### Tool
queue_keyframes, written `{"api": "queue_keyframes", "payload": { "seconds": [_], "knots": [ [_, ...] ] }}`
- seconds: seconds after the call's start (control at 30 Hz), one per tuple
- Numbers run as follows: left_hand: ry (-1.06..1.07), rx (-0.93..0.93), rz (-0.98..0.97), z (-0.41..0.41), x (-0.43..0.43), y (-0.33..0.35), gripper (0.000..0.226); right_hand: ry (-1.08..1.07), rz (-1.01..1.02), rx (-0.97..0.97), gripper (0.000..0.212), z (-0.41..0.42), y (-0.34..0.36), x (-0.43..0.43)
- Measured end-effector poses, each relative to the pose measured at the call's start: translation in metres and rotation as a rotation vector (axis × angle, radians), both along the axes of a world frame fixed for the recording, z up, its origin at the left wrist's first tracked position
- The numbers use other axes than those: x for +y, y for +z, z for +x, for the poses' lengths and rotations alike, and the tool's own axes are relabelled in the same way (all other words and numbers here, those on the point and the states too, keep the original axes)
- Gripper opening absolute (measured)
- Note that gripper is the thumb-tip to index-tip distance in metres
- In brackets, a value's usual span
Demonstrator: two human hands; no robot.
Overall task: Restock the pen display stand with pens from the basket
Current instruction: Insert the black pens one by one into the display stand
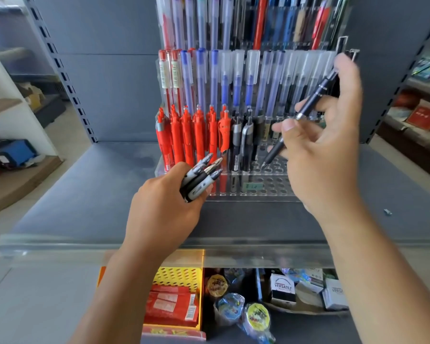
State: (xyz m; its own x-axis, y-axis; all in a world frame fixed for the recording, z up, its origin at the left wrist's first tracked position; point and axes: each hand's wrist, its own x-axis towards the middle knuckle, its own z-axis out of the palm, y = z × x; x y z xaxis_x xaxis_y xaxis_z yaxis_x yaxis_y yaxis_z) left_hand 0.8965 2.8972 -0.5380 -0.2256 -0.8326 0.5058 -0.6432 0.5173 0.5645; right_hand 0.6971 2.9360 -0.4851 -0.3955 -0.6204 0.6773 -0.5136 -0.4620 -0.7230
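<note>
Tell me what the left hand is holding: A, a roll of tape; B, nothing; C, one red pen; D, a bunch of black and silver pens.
D: the left hand grips a bunch of black and silver pens, their tips toward the display stand; the right hand holds one dark pen.

The display stand [258, 187] sits at the back of the shelf [85, 194], its pens standing in rows stepped up one behind another. Now the left hand [164, 209] holds a bundle of pens [201, 177] just before the stand's left half, and the right hand [325, 150] slants a single pen [305, 110] over the front row's right side. Below the shelf, the basket [176, 276] lies left of the boxes [283, 289].
</note>
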Motion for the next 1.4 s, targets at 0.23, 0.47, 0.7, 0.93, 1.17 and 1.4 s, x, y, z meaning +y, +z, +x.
{"api": "queue_keyframes", "payload": {
  "seconds": [0.23,0.47,0.7,0.93,1.17,1.4],
  "knots": [
    [0.007,-0.012,-0.007,0.001,0.000,0.000,0.040,-0.008,-0.093,0.010,0.071,0.004,-0.010,-0.011],
    [0.009,-0.027,-0.013,0.001,-0.001,-0.001,0.040,0.001,-0.012,0.087,0.069,0.008,-0.013,-0.013],
    [0.009,-0.031,-0.026,0.000,-0.001,-0.002,0.043,0.052,0.031,0.080,0.078,0.010,-0.010,-0.011],
    [-0.007,-0.040,-0.022,0.000,-0.001,-0.002,0.040,0.014,0.105,0.150,0.055,0.008,-0.014,-0.010],
    [0.001,-0.045,-0.027,0.000,-0.001,-0.003,0.042,-0.025,0.076,0.195,0.047,0.008,-0.012,-0.006],
    [-0.012,-0.039,-0.040,-0.001,0.000,-0.002,0.040,0.066,0.089,0.388,0.024,0.023,0.002,0.012]
  ]
}}
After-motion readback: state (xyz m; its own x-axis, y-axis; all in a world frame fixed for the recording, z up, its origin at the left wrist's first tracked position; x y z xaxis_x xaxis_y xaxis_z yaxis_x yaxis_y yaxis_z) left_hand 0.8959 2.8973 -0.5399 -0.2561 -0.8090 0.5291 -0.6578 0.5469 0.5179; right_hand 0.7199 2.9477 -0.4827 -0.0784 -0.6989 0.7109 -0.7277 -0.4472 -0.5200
